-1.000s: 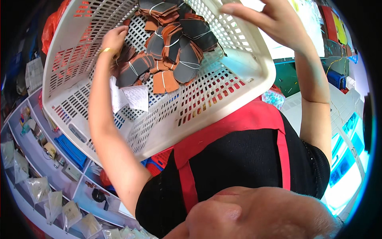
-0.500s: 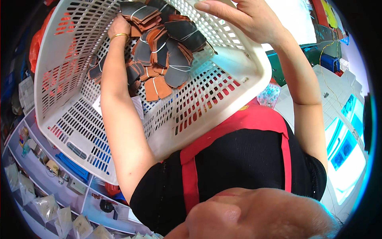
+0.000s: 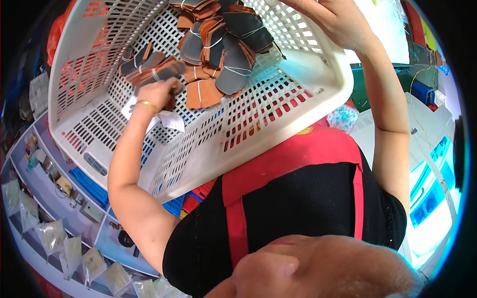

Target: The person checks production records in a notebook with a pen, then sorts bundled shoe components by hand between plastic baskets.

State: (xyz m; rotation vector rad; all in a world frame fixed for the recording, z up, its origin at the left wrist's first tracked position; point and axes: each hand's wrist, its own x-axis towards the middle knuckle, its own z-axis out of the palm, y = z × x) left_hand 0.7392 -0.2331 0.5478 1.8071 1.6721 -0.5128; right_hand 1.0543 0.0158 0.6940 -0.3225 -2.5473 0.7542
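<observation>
A large white plastic basket is tilted in front of me. Inside lie banded bundles of black and brown leather pieces. At its left side, my left hand has its fingers curled at the lower edge of a slightly blurred bundle of brown and dark leather pieces; its grip is partly hidden. A sheet of white paper lies below that hand. Over the basket's upper right part, my right hand has a digit stretched out, while its other fingers leave the picture at the top.
Lower left, a pale shelf unit carries small parts and a blue tray. Several clear plastic bags line its edge. Beyond my right arm are a green surface and a blue box. A red plastic bag sits far left.
My left hand has come down and nearer inside the basket, and a leather bundle there has shifted up and left. More of the paper shows. My right hand has moved slightly right and up.
</observation>
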